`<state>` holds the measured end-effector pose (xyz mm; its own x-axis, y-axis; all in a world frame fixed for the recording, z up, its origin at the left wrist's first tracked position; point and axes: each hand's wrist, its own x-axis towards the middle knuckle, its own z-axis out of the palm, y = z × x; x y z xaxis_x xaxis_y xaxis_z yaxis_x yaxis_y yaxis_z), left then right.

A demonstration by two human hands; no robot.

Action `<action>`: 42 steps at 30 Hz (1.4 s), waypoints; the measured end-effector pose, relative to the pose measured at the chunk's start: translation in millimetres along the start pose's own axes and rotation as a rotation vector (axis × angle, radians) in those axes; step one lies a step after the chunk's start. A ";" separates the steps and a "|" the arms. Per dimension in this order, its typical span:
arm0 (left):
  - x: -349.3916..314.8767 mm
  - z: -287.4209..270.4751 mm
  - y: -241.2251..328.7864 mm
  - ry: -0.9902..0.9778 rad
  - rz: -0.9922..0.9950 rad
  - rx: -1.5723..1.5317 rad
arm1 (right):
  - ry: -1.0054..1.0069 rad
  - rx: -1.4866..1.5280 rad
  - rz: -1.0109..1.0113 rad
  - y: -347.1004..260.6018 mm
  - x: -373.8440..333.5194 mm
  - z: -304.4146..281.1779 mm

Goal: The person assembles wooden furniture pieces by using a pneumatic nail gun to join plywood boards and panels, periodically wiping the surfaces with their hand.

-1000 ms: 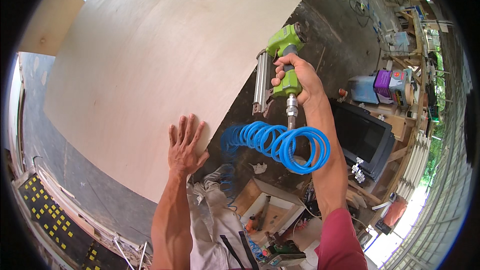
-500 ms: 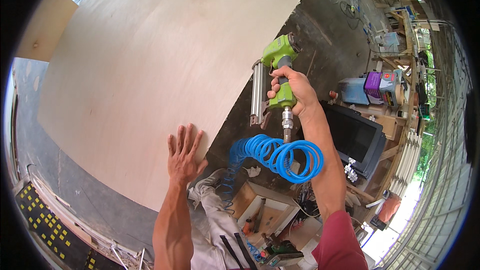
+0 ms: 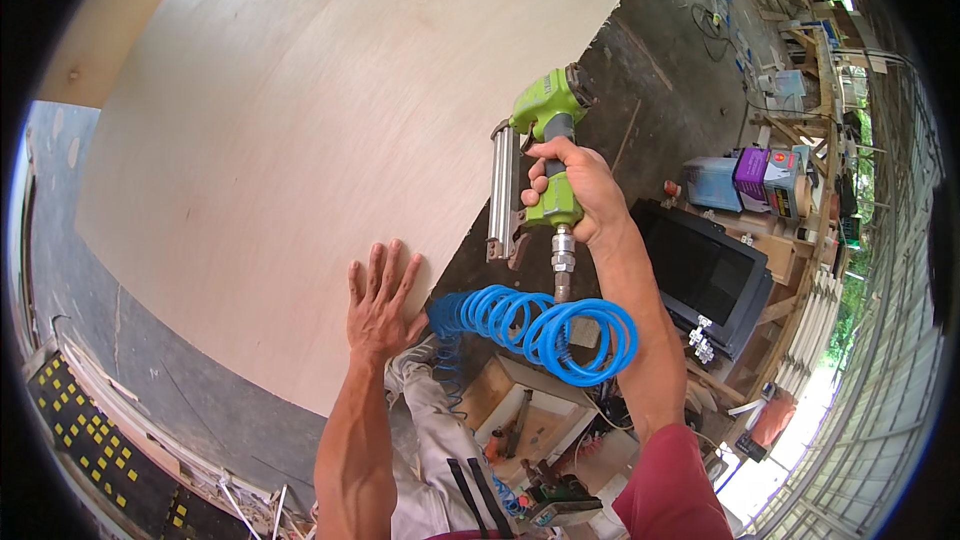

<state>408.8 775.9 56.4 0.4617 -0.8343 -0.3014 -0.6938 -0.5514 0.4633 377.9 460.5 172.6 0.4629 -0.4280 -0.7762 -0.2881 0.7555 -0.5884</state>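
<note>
A broad pale plywood sheet (image 3: 270,130) spreads across the left and middle of the view. My left hand (image 3: 382,308) lies flat near its right front edge, fingers spread, holding nothing. In my right hand (image 3: 578,183) is a green pneumatic nail gun (image 3: 548,105), gripped by its handle with its silver magazine on the left side. The gun is raised by the sheet's right edge, its head toward the far side. A coiled blue air hose (image 3: 530,328) hangs from the metal fitting under the handle and trails down toward my legs.
On the right, wooden shelving carries a dark monitor (image 3: 700,265) and a purple-and-blue box (image 3: 755,180). A wooden tray (image 3: 560,405) with tools sits low near my legs. Another wooden panel (image 3: 95,35) is at the far left. Cables (image 3: 712,25) lie on the dark floor.
My right hand and the nail gun have shifted slightly left, nearer the sheet's edge, and the hose swung with them. My left hand stays on the sheet, its fingers spread a little wider.
</note>
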 end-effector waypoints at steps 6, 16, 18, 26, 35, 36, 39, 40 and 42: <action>-0.1 2.9 -3.2 0.029 0.007 0.010 | 0.017 -0.017 0.006 5.9 0.0 2.6; -1.5 1.7 -5.3 0.020 0.007 0.035 | 0.073 0.069 0.050 65.7 -58.4 -2.4; -0.1 3.4 -3.6 0.028 0.013 0.050 | 0.050 0.073 0.043 71.6 -61.5 -4.3; 1.4 5.4 -3.9 0.036 0.017 0.046 | 0.038 -0.006 0.056 68.5 -60.8 0.8; 1.1 4.9 -1.9 0.057 0.025 -0.023 | 0.054 -0.008 0.037 80.7 -71.3 15.1; 0.6 5.3 -1.8 0.055 0.023 -0.024 | 0.046 0.002 0.051 84.0 -71.3 17.3; 1.5 4.8 -0.7 0.066 0.030 -0.041 | 0.037 0.008 0.066 90.5 -72.1 24.5; 1.7 4.4 0.2 0.064 0.027 -0.043 | 0.035 -0.005 0.064 91.0 -72.7 25.6; 1.7 4.5 1.6 0.060 0.021 -0.044 | 0.041 -0.031 0.061 90.9 -73.4 28.1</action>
<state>406.0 773.5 52.9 0.4805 -0.8432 -0.2411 -0.6796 -0.5318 0.5054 341.3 574.6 182.4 0.4095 -0.4019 -0.8190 -0.3412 0.7651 -0.5460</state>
